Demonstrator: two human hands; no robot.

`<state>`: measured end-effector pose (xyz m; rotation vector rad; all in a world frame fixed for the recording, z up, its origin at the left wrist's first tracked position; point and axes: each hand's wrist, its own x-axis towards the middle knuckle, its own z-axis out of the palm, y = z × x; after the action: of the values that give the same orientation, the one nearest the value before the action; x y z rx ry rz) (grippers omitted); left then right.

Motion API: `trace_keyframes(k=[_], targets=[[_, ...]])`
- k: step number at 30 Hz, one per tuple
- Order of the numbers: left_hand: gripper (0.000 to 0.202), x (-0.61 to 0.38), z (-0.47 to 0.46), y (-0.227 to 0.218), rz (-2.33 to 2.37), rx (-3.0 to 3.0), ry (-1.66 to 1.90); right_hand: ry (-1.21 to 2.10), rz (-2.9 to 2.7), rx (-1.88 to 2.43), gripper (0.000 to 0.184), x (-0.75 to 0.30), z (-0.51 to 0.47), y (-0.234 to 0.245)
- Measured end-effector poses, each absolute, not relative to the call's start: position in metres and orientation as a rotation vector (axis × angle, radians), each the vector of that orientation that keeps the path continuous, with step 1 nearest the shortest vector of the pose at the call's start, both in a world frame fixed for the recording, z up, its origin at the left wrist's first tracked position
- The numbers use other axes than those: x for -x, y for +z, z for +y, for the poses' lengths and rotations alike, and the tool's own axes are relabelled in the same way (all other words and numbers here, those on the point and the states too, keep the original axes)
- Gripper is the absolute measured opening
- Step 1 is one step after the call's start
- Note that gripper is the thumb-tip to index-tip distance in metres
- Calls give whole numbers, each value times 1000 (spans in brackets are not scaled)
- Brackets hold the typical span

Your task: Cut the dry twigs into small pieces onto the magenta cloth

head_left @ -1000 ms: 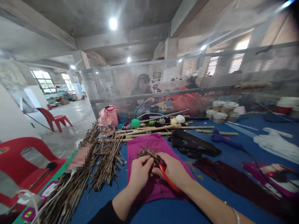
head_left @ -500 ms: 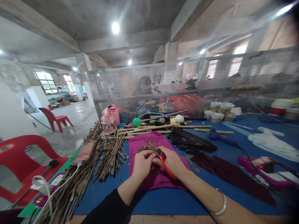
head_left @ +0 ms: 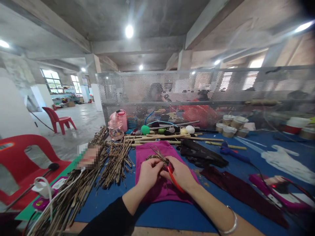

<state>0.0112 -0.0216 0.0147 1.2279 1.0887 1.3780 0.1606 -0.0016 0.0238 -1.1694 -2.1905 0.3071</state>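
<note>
My right hand point(head_left: 180, 174) is closed round red-handled scissors point(head_left: 174, 179), whose dark blades point(head_left: 158, 155) point up and left. My left hand point(head_left: 148, 173) pinches a thin twig piece that meets the blades; the piece is too small to make out well. Both hands hover over a magenta cloth point(head_left: 157, 152) spread on the blue table point(head_left: 172, 214). A small heap of brown twig bits point(head_left: 152, 158) lies on the cloth just beyond my fingers.
Piles of dry twigs point(head_left: 115, 162) lie left of the cloth. Long bamboo sticks point(head_left: 167, 137), yarn balls, a pink jug point(head_left: 118, 124), black cloth point(head_left: 201, 152) and a blue glue gun point(head_left: 231, 152) sit behind. Red chairs point(head_left: 22, 164) stand left. People sit behind a perforated metal screen point(head_left: 197, 88).
The view has drifted slightly, so hands and cloth sit a little higher and rightward. My hands keep the same grip on scissors and twig, close together.
</note>
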Motion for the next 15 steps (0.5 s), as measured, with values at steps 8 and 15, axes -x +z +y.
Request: trace_keyframes(k=[8,15], targets=[[23,-12,-24,17,1105,-1217,1377,405,-2158,1049,33,-157,-4,26],[28,-11,-25,20,1111,-1227,1368,475,-2160,1081,35,-159,-3,24]])
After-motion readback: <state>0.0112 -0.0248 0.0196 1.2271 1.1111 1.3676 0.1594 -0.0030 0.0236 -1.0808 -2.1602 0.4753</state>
